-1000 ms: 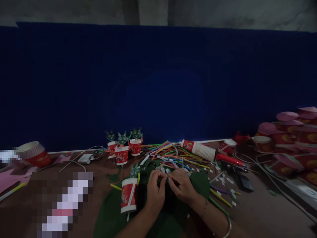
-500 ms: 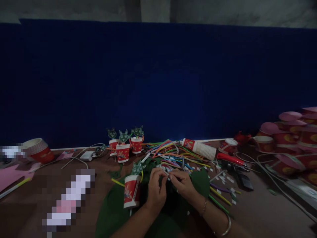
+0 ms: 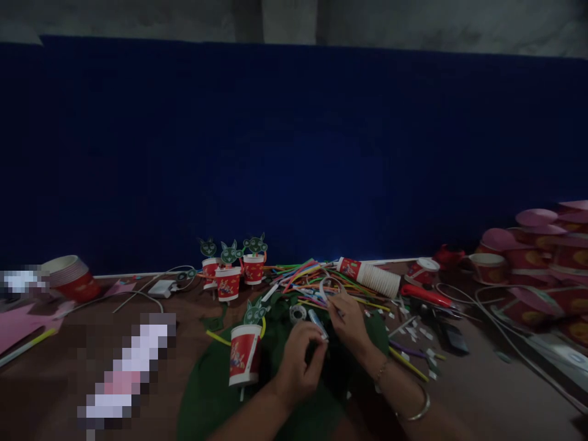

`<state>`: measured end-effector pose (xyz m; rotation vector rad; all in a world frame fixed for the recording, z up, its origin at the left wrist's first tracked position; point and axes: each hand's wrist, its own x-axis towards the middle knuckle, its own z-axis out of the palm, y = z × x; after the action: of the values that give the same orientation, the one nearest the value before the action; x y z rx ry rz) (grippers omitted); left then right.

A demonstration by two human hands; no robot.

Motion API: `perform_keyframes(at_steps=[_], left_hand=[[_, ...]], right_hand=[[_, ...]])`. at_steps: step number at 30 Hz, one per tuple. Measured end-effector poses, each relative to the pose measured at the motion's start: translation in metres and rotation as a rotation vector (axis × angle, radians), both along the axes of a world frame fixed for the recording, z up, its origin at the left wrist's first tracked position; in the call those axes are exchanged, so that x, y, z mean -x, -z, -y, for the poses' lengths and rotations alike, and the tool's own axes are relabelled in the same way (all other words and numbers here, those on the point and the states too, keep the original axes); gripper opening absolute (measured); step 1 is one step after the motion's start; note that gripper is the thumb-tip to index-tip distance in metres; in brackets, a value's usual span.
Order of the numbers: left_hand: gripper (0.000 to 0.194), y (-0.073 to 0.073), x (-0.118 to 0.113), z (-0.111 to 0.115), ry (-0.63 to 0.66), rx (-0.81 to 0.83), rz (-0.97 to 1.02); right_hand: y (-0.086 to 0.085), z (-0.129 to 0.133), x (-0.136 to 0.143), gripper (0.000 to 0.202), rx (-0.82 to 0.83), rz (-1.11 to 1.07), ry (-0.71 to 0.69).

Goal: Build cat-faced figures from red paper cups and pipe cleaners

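Note:
My left hand is closed in a pinch over the green sheet; what its fingertips hold, if anything, is too small to make out. Just beyond those fingers lies a pale blue, stick-like object, and beside it a roll of tape. My right hand is raised a little farther forward, its fingers closed on a curled pale strip. To the left of my hands stands a red paper cup with a green animal-face cutout above its far side.
Three similar cup figures stand at the back. Colourful sticks lie piled beside a toppled stack of paper cups. A red-handled tool, cables and white scraps are on the right, near pink-topped cups.
My hands have come apart. The right has moved forward with the curled pale strip, the left slightly back and right. The tape roll and pale blue object now show plainly.

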<state>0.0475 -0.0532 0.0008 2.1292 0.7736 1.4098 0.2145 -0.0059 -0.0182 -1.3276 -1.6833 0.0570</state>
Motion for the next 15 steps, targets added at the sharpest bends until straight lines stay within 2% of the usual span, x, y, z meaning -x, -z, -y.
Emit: perform_keyframes(at_steps=[4, 7, 10, 13, 15], left_hand=[[0.018, -0.006, -0.002, 0.012, 0.225, -0.091, -0.251], [0.02, -0.008, -0.004, 0.016, 0.272, -0.108, -0.331], [0.014, -0.005, -0.006, 0.014, 0.23, -0.094, -0.334], [0.014, -0.001, -0.006, 0.01, 0.181, -0.1, -0.295], [0.014, 0.001, -0.007, 0.008, 0.166, -0.09, -0.256]], right_hand=[[0.011, -0.005, -0.005, 0.025, 0.028, 0.074, 0.093], [0.01, -0.003, -0.003, 0.03, 0.0, 0.087, 0.14], [0.005, 0.002, 0.004, 0.021, -0.051, 0.166, -0.005], [0.003, 0.005, 0.012, 0.013, -0.016, 0.289, -0.186], [0.005, 0.006, 0.015, 0.012, 0.028, 0.339, -0.204]])
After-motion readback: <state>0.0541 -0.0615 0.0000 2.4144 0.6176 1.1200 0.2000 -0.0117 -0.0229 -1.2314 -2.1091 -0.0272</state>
